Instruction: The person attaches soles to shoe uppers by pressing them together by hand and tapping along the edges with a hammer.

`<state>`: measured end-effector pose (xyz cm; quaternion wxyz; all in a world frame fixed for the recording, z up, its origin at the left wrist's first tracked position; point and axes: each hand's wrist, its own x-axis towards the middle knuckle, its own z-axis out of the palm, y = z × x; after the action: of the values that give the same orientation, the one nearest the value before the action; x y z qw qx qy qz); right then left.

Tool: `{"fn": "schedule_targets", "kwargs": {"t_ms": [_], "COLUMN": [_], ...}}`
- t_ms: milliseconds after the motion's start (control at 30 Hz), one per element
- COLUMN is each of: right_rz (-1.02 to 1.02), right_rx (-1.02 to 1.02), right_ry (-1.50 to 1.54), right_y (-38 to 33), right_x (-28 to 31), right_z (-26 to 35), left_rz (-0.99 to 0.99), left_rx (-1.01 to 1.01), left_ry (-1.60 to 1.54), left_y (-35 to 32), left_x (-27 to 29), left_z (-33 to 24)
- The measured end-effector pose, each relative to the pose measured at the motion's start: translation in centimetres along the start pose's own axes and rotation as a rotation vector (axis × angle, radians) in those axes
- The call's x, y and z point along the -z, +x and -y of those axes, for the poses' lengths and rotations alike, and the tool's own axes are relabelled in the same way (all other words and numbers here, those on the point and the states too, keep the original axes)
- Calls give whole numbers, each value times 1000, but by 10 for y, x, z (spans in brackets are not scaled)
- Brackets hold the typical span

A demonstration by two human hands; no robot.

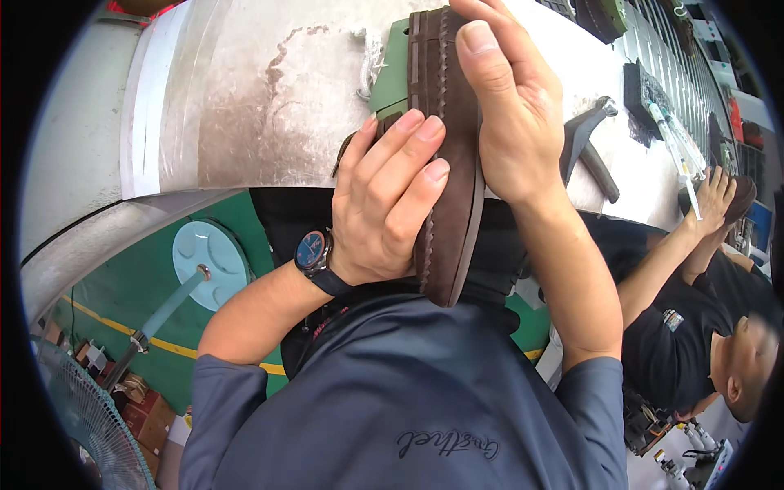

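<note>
Between my two hands a brown shoe stands on its edge, sole and stitched welt showing. A green shoe last shows beside the shoe's far part. My left hand lies on the shoe's left side, fingers bent over it and fingertips pressed to the stitched edge. Along the other side my right hand presses with its palm, thumb upright and fingers curving past the far end. Together they grip the shoe at the front edge of the worktable. Some of the upper is hidden by my left hand.
A dark hand tool lies right of my right hand. Beyond it are a black block, clear syringes and a metal rack. At right a co-worker's hand holds a brown shoe. A fan stands lower left.
</note>
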<state>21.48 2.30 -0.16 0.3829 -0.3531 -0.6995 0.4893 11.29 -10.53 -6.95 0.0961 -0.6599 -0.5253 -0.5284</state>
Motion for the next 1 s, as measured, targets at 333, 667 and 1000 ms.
{"fn": "schedule_targets", "kwargs": {"t_ms": [333, 667, 1000], "right_rz": [-46, 78, 77], "right_rx": [116, 119, -185], "right_ry": [-441, -394, -285], "right_y": [-8, -39, 1], "right_x": [-16, 12, 18], "right_z": [55, 27, 40], "left_rz": [-16, 26, 55], "left_rx": [10, 51, 5], "left_ry": [-15, 9, -36], "left_y": [-1, 8, 17], "left_x": [-2, -4, -7], "left_z": [0, -19, -14]}}
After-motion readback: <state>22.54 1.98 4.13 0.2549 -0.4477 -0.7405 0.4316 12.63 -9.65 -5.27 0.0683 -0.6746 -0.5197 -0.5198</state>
